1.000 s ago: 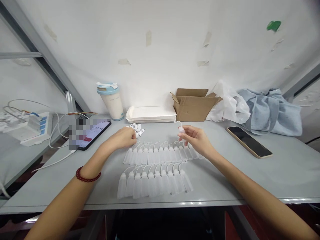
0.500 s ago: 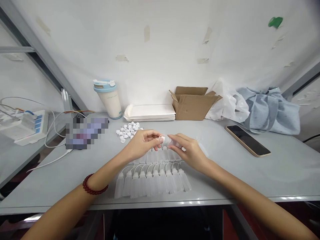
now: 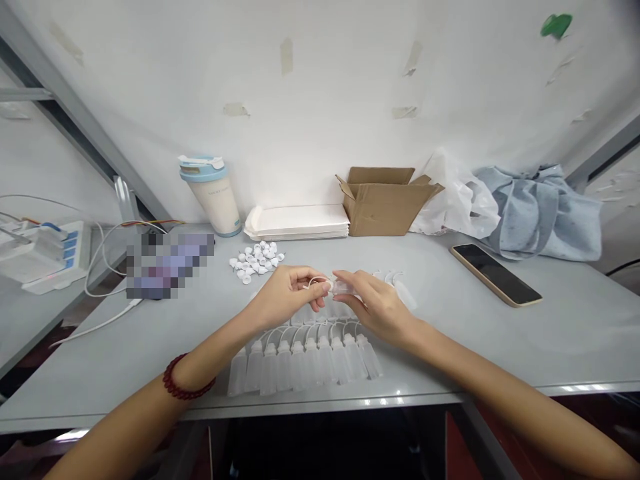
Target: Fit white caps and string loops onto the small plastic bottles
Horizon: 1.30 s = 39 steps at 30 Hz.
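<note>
Above the table, my left hand (image 3: 295,293) pinches a small white cap (image 3: 329,284) with a thin curved strap between thumb and fingers. My right hand (image 3: 383,303) is closed around a small translucent plastic bottle (image 3: 345,288), its neck end against the cap. Whether the cap is seated on the neck I cannot tell. Below my hands lies a front row of several capped bottles (image 3: 298,370), and a row behind it is partly hidden by my hands. Beyond my right hand lies another translucent bottle (image 3: 406,295). A pile of loose white caps (image 3: 256,260) is at left.
Along the wall stand a cup with a blue lid (image 3: 213,200), a stack of white packets (image 3: 300,221), an open cardboard box (image 3: 385,207), a white plastic bag (image 3: 463,203) and a blue cloth bag (image 3: 545,213). A phone (image 3: 495,275) lies right; a power strip (image 3: 75,257) left.
My two hands have brought cap and bottle together in line, and the strap now arcs above my left fingers. The camera view has shifted slightly.
</note>
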Tool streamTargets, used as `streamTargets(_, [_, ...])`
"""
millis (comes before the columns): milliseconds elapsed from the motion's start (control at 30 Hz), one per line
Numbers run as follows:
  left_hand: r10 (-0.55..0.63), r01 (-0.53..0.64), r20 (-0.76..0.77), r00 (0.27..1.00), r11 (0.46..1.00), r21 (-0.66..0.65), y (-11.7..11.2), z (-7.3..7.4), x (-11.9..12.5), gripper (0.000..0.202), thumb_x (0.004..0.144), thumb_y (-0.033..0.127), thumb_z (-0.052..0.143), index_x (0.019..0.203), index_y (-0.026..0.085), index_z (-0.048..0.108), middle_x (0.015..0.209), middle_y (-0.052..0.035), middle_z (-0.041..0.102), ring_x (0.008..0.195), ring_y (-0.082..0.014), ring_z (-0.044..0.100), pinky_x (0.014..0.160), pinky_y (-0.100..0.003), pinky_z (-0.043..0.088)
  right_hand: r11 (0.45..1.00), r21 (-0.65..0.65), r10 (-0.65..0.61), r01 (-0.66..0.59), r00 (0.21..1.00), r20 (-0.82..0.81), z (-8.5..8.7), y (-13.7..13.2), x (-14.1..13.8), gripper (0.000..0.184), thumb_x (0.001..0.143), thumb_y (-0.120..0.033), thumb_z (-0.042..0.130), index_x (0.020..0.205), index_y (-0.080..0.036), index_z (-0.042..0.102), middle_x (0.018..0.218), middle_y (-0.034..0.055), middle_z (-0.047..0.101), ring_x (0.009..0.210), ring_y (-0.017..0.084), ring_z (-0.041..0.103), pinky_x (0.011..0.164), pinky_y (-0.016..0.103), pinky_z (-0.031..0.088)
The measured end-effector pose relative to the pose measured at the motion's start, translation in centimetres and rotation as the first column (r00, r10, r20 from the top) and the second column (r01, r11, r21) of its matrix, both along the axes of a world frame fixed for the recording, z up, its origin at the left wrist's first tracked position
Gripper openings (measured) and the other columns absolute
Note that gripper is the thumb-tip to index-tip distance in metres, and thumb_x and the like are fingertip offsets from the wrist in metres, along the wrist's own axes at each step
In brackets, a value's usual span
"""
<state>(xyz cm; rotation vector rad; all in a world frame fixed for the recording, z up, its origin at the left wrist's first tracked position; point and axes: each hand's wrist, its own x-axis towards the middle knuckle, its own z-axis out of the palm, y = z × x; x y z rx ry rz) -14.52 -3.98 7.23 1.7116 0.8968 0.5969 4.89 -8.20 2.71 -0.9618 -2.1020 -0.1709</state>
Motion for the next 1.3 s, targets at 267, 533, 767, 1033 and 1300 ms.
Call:
streamTargets(267, [-0.074, 0.06, 0.075, 0.994, 0.983, 0.173, 0.0, -0.5, -0.2, 0.019, 0.083, 0.028, 0.061, 0.095, 0.015, 0.069, 0.093, -0.0043, 0.067, 0.071, -0.0117, 0.062, 0.072, -0.026, 0.053, 0.896, -0.442, -0.069, -0.043, 0.97, -0.235, 1.1, -0.1, 0.1, 0.027, 0.088, -0.033, 0.059, 0.11, -0.018, 0.056, 0.079, 0.0029, 0.071, 0.053, 0.011, 0.058, 0.051, 0.022, 0.048])
streamTargets(533, [-0.079, 0.079, -0.009, 0.997, 0.994, 0.069, 0.2, -0.6, -0.1, 0.023, 0.087, 0.034, 0.056, 0.083, 0.014, 0.067, 0.063, 0.0003, 0.063, 0.059, -0.0119, 0.062, 0.062, -0.024, 0.05, 0.999, 0.009, -0.041, 0.041, 0.998, 0.056, 0.2, -0.1, 0.1, 0.022, 0.096, -0.027, 0.045, 0.113, -0.014, 0.051, 0.073, 0.005, 0.063, 0.059, 0.014, 0.056, 0.051, 0.024, 0.045])
streamTargets(767, [-0.096, 0.095, -0.014, 0.995, 0.994, -0.057, 0.2, -0.6, -0.2, 0.029, 0.087, 0.038, 0.056, 0.072, 0.013, 0.06, 0.058, 0.0002, 0.062, 0.051, -0.0117, 0.062, 0.055, -0.023, 0.051, 0.993, 0.116, -0.025, 0.004, 0.984, 0.176, 0.5, -0.1, 0.1, 0.021, 0.095, -0.019, 0.046, 0.114, -0.01, 0.049, 0.073, 0.0057, 0.062, 0.064, 0.015, 0.057, 0.053, 0.025, 0.046])
streamTargets(1033, [-0.093, 0.088, -0.035, 0.995, 0.989, -0.122, -0.1, -0.5, 0.1, 0.034, 0.087, 0.041, 0.054, 0.065, 0.015, 0.053, 0.048, 0.0019, 0.058, 0.045, -0.0121, 0.06, 0.047, -0.021, 0.048, 0.973, 0.229, -0.089, 0.013, 0.941, 0.326, 1.1, -0.3, 0.0, 0.02, 0.094, -0.012, 0.046, 0.113, -0.009, 0.049, 0.084, 0.0082, 0.067, 0.067, 0.016, 0.058, 0.052, 0.026, 0.047])
streamTargets(1300, [-0.056, 0.054, -0.031, 0.998, 0.997, -0.056, -0.5, -0.7, 0.4, 0.043, 0.089, 0.045, 0.048, 0.058, 0.016, 0.051, 0.044, 0.0021, 0.056, 0.038, -0.0094, 0.054, 0.044, -0.02, 0.045, 1.0, 0.012, -0.004, 0.003, 0.999, 0.045, 0.5, -0.3, 0.0, 0.026, 0.096, -0.028, 0.046, 0.117, -0.014, 0.048, 0.079, 0.0068, 0.066, 0.065, 0.015, 0.061, 0.055, 0.025, 0.049])
